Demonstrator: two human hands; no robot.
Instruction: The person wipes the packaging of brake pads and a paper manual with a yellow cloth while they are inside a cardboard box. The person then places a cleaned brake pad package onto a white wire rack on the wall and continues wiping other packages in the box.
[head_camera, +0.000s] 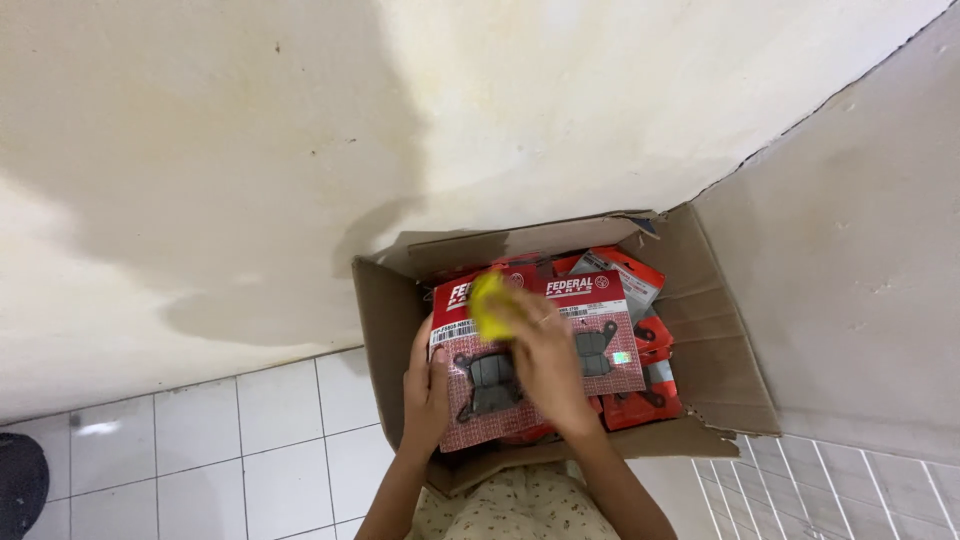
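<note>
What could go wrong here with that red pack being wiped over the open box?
The left hand grips the red blister pack only at one edge, so pressure from the right hand and its yellow cloth might tip it back into the cardboard box. The wiping motion looks blurred; fast rubbing could scuff the clear front. The box's torn flap may sag further.

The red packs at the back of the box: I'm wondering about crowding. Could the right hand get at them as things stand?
Probably yes. The cardboard box is open on top and the red packs lie uncovered behind the right hand, which holds a yellow cloth over the red pack that the left hand grips.
</note>
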